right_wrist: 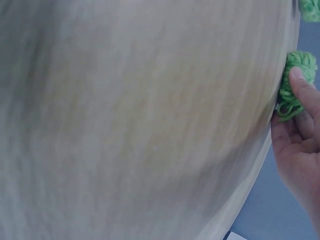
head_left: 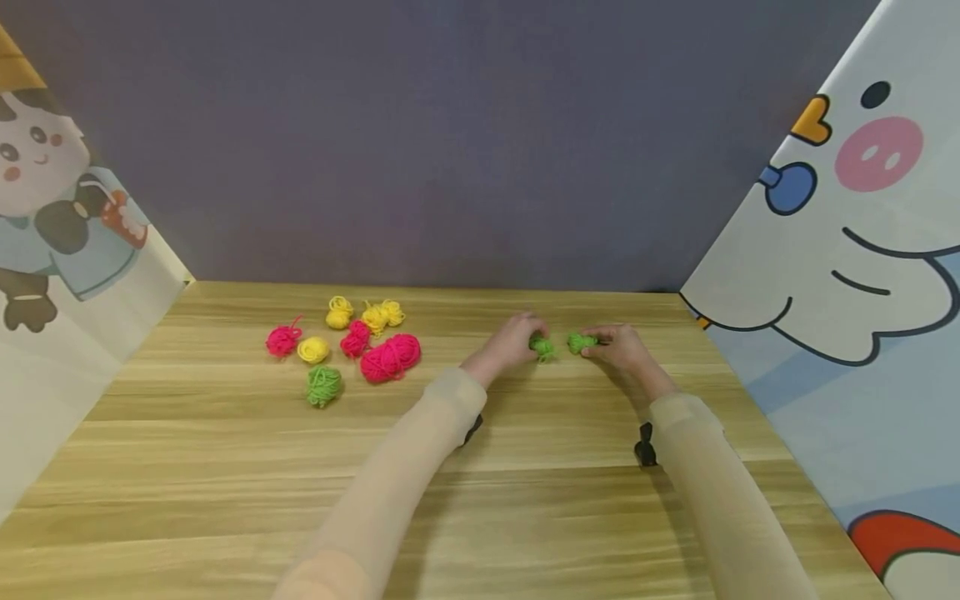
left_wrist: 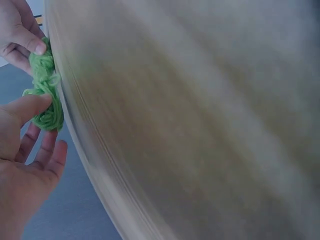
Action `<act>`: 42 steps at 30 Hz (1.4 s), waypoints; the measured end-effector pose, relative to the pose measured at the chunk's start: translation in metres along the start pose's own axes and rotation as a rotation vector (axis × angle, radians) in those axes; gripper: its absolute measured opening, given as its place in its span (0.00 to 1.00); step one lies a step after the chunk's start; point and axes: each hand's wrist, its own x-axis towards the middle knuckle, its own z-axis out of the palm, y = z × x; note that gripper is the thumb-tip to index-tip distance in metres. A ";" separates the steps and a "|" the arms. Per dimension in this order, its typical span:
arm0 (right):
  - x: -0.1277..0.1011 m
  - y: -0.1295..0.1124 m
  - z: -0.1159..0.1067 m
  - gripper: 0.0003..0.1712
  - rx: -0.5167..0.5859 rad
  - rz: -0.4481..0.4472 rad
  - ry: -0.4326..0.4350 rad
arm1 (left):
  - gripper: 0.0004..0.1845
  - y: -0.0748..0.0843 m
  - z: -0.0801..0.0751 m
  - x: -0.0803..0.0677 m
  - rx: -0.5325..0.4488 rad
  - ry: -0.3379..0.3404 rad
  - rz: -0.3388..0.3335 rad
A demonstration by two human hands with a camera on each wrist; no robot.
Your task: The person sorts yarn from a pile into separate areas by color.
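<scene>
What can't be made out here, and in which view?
Head: part of the left green yarn, covered by the left hand.
Right wrist: that same yarn, cut off at the top right corner; the right hand, cut off by the right edge.
Left wrist: grain of the table, blurred.

We look in all three views, from the head and from both wrists, but we cannot find any words, letters, numbers, brand names or signs that we can read.
</scene>
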 end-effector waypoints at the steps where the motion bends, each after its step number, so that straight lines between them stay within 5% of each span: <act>1: 0.000 0.001 0.000 0.24 0.002 0.003 0.000 | 0.16 -0.001 0.000 0.000 -0.012 -0.006 -0.006; 7: 0.000 0.002 0.000 0.24 0.013 0.006 -0.001 | 0.18 -0.004 0.000 0.000 -0.114 -0.022 -0.061; 17: -0.001 0.000 0.000 0.24 0.016 0.028 -0.017 | 0.21 -0.008 0.000 -0.003 -0.287 0.005 -0.250; 42: -0.001 0.001 0.000 0.25 -0.005 0.012 -0.019 | 0.17 -0.004 -0.005 -0.009 -0.453 -0.002 -0.233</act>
